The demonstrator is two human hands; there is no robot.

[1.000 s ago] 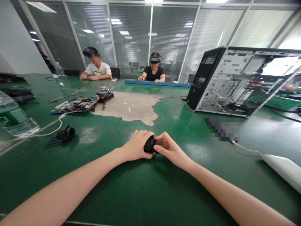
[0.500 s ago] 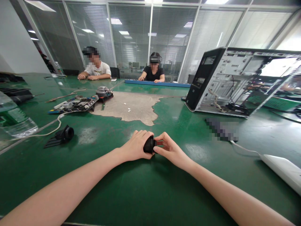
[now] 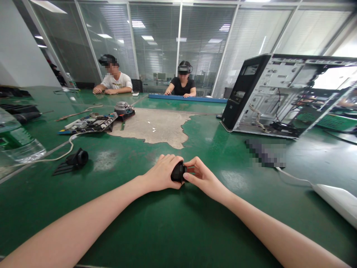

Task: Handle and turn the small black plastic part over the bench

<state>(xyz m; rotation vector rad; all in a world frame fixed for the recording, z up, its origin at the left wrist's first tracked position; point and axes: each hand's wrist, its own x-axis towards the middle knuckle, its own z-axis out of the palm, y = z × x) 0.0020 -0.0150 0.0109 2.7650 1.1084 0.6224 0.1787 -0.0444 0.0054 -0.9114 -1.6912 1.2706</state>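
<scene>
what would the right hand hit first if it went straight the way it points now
Most likely the black part, since the right hand has its thumb and fingers at one end of it. Beyond that comes the left hand, wrapped around the part, though exact depth is unclear.

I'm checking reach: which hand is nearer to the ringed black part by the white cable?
Left. The left hand, gripping a black piece, is right of the ringed black part; the right hand, at that piece's right end, is farther right.
</scene>
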